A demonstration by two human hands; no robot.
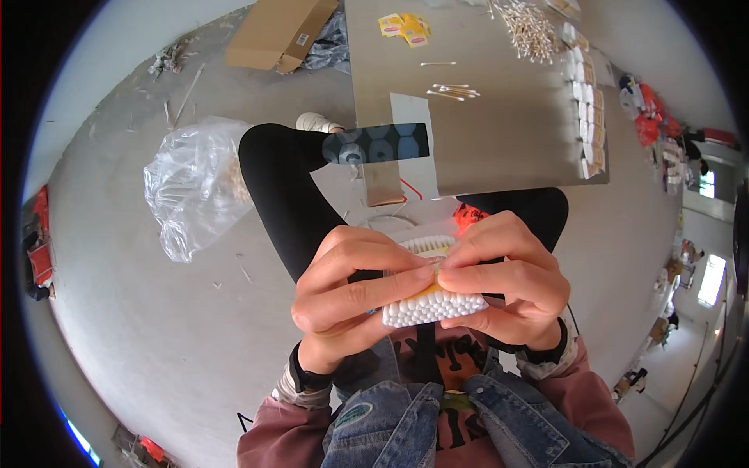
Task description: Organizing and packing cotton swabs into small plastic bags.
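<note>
Above my lap, both hands grip a pack of cotton swabs [431, 310]. Its white cotton tips face me in a tight cluster, and a second row of tips shows on the far side. My left hand [351, 285] is closed round the left end. From the right, my right hand [511, 277] closes round the other end. The thumbs and fingertips of both hands meet at the middle of the pack, over a strip of yellow. What the fingertips pinch there is partly hidden.
A table [507, 160] stands ahead, with loose cotton swabs [452, 92], a swab heap [527, 33], yellow cards [406, 30] and a row of filled packs [589, 117] along its right edge. A clear plastic bag [195, 183] and cardboard box [273, 33] lie to the left.
</note>
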